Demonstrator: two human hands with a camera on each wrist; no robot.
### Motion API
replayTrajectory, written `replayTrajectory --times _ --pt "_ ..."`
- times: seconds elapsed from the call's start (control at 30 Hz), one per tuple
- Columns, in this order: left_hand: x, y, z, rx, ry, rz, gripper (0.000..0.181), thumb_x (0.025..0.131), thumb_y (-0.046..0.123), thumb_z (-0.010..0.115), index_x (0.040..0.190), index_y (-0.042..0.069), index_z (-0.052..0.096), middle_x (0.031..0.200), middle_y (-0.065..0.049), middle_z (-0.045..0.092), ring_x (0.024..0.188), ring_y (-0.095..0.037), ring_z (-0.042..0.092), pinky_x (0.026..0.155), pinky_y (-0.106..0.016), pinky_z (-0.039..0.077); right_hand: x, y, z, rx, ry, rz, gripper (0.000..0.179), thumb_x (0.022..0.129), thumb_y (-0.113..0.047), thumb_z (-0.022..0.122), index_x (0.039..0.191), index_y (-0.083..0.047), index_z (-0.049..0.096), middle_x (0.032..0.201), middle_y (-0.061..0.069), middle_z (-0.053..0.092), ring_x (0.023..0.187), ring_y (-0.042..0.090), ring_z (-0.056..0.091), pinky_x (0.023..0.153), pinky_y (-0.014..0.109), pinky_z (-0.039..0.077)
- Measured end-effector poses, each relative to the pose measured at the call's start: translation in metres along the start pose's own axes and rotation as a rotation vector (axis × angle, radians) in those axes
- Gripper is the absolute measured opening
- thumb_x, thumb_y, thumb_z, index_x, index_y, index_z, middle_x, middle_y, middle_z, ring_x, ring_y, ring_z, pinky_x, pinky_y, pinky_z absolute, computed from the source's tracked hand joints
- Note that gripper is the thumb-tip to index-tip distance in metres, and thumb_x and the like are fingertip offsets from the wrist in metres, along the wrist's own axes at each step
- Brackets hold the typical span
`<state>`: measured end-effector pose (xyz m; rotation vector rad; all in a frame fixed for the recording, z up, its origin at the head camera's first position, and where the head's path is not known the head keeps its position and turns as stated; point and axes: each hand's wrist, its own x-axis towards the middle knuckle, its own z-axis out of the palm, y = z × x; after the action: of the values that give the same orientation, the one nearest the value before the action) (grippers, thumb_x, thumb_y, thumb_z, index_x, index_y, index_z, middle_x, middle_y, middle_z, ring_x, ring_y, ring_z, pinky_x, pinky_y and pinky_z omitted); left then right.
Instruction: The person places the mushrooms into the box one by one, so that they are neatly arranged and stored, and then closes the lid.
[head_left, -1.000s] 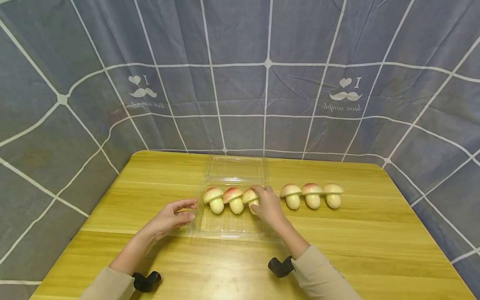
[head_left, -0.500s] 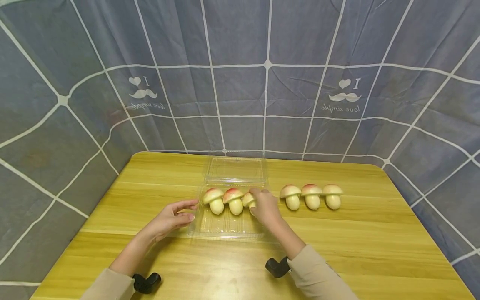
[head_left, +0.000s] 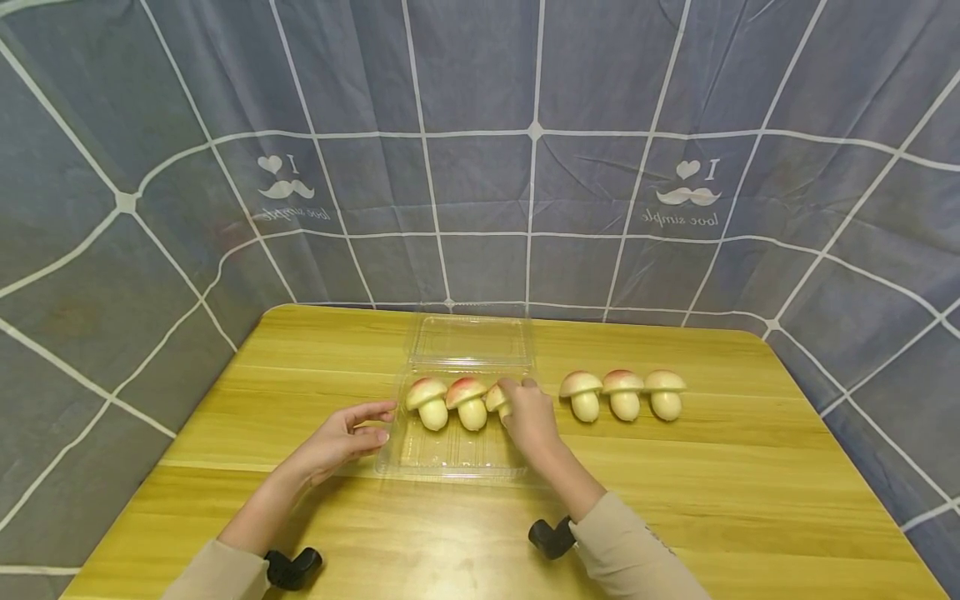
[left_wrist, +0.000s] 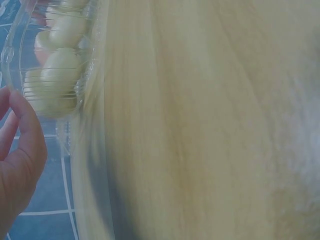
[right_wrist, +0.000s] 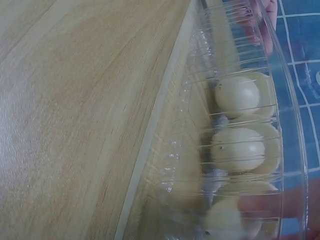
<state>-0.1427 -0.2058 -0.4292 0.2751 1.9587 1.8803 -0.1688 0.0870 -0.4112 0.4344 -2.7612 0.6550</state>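
A clear plastic clamshell box (head_left: 457,458) lies with its lid folded back on the wooden table. Two toy mushrooms (head_left: 431,404) with pale stems and reddish caps lie side by side in it. My right hand (head_left: 531,421) grips a third mushroom (head_left: 497,400) beside them, covering its right part. Through the box wall the right wrist view shows the round stem ends (right_wrist: 239,149). My left hand (head_left: 337,440) is at the box's left edge, thumb and forefinger apart, fingertips right at the rim. The left wrist view shows those fingers (left_wrist: 30,132) near the rim too.
Three more mushrooms (head_left: 622,393) stand in a row on the table (head_left: 750,483), right of the box. The raised lid (head_left: 471,337) lies toward the back. A grey-blue curtain (head_left: 480,183) with white lines hangs around the table's back and sides.
My right hand has shifted slightly left and down with the third mushroom in its fingers. The left hand and the other mushrooms stay practically where they were.
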Motion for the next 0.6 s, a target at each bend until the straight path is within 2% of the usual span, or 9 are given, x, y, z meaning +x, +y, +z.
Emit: replayTrajectory --times 0.13,0.3,0.37,0.5,0.6 --pt "0.0 0.0 0.0 0.004 -0.001 0.004 0.059 0.091 0.004 0.058 0.139 -0.013 0.029 0.13 -0.032 0.032 0.092 -0.006 0.055 0.076 -0.02 0.05 0.0 0.0 0.0 0.011 0.0 0.002 0.047 0.065 0.007 0.079 0.109 -0.002 0.066 0.091 0.02 0.061 0.061 0.027 0.06 0.053 0.028 0.052" --pt "0.0 0.0 0.0 0.002 0.0 0.001 0.059 0.091 0.004 0.058 0.139 -0.013 0.029 0.13 -0.032 0.032 0.092 -0.007 0.055 0.075 -0.02 0.049 0.003 0.004 -0.002 0.037 -0.025 0.01 0.046 0.065 0.008 0.078 0.108 0.0 0.066 0.095 0.021 0.061 0.054 0.02 0.053 0.047 0.022 0.047" --pt "0.0 0.0 0.0 0.003 0.002 0.0 0.059 0.091 0.004 0.058 0.139 -0.013 0.029 0.13 -0.031 0.032 0.092 -0.007 0.055 0.076 -0.02 0.05 0.004 0.005 -0.005 0.061 -0.028 0.011 0.046 0.064 0.007 0.079 0.108 0.001 0.066 0.099 0.021 0.063 0.062 0.024 0.058 0.052 0.025 0.051" --pt "0.0 0.0 0.0 0.0 0.004 -0.002 0.059 0.09 0.004 0.059 0.139 -0.013 0.029 0.13 -0.032 0.032 0.092 -0.007 0.055 0.075 -0.02 0.05 0.006 0.01 -0.014 0.15 -0.039 0.041 0.047 0.064 0.002 0.08 0.108 0.003 0.066 0.105 0.018 0.065 0.091 0.033 0.061 0.07 0.037 0.053" --pt "0.0 0.0 0.001 -0.005 0.005 -0.004 0.059 0.09 0.004 0.059 0.139 -0.013 0.029 0.131 -0.033 0.032 0.092 -0.007 0.055 0.075 -0.02 0.05 0.006 0.016 -0.02 0.276 -0.066 0.1 0.048 0.066 -0.001 0.081 0.111 0.001 0.066 0.11 0.017 0.064 0.081 0.031 0.063 0.064 0.036 0.052"
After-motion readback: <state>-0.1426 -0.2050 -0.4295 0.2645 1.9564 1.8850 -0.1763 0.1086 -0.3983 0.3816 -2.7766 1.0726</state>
